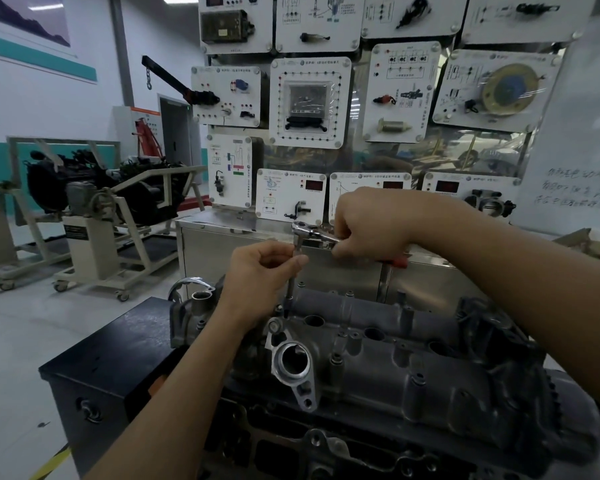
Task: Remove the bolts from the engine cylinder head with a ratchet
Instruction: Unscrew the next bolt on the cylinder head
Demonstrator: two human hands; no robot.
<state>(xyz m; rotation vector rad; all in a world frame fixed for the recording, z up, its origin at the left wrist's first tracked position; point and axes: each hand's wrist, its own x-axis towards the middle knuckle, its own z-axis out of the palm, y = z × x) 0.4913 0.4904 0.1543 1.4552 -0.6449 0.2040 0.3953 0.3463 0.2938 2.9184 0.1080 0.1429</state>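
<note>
The dark grey engine cylinder head (368, 355) lies across the lower middle of the head view, with several bolts (336, 358) standing along its top. A chrome ratchet (307, 230) with a red-tipped handle carries a long extension bar (290, 289) that runs down to a bolt near the head's far left end. My right hand (371, 225) is closed around the ratchet handle, above and behind the head. My left hand (262, 271) pinches the extension bar just under the ratchet's head.
A black box-shaped stand (101, 375) sits left of the cylinder head. Behind it stands a steel cabinet (229, 251) topped by a wall of white training panels (309, 102). Engines on wheeled stands (94, 209) occupy the floor at the left.
</note>
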